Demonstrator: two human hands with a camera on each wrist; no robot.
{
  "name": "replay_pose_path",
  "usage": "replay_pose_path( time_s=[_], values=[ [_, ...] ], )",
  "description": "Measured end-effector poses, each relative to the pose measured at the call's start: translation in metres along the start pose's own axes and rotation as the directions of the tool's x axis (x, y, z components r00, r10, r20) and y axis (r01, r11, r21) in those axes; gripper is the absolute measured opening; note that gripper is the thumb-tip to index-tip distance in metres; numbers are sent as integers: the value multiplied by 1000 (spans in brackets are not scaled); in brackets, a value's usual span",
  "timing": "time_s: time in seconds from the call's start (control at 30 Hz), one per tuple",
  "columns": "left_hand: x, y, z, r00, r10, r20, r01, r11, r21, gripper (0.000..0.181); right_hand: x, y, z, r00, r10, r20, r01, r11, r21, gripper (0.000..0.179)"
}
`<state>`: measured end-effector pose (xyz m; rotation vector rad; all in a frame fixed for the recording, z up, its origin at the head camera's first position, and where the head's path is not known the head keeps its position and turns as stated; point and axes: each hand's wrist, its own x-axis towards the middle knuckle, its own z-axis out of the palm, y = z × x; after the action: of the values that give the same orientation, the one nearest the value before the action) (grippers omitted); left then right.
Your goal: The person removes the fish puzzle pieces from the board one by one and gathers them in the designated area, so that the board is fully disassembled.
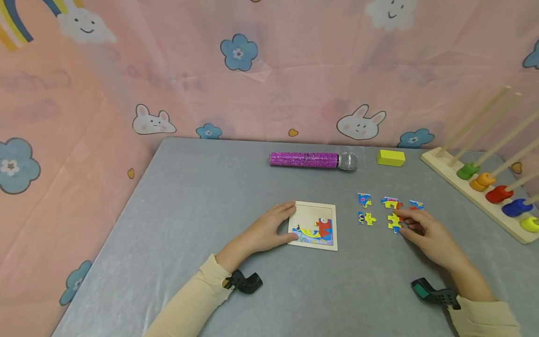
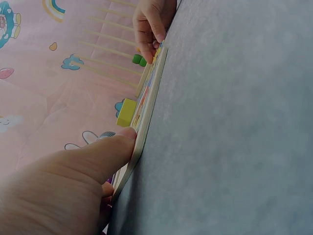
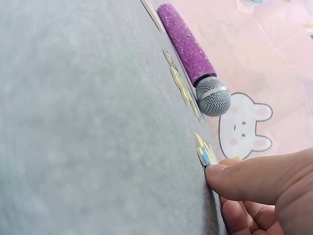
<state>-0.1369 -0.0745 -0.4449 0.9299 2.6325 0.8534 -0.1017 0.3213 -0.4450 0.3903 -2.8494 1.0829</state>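
Partly filled wooden puzzle tray (image 1: 306, 213), flat near loose colourful pieces (image 1: 370, 219)

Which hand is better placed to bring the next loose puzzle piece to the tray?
Probably the right hand: its fingers touch a yellow puzzle piece, near the other loose pieces. The left hand holds the left side of the puzzle tray.
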Motion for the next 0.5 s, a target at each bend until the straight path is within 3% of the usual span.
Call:
replay_pose_path(
  time_s=[0.27, 0.5],
  values=[
    [0, 0, 0, 1000, -9, 3, 9, 1000, 8, 73, -1, 0, 1, 1000, 14, -11, -14, 1000, 2, 37],
    [0, 0, 1, 1000, -2, 1, 2, 1000, 15, 74, -2, 1, 4, 998, -15, -60, 21, 996, 91, 37]
  ],
)
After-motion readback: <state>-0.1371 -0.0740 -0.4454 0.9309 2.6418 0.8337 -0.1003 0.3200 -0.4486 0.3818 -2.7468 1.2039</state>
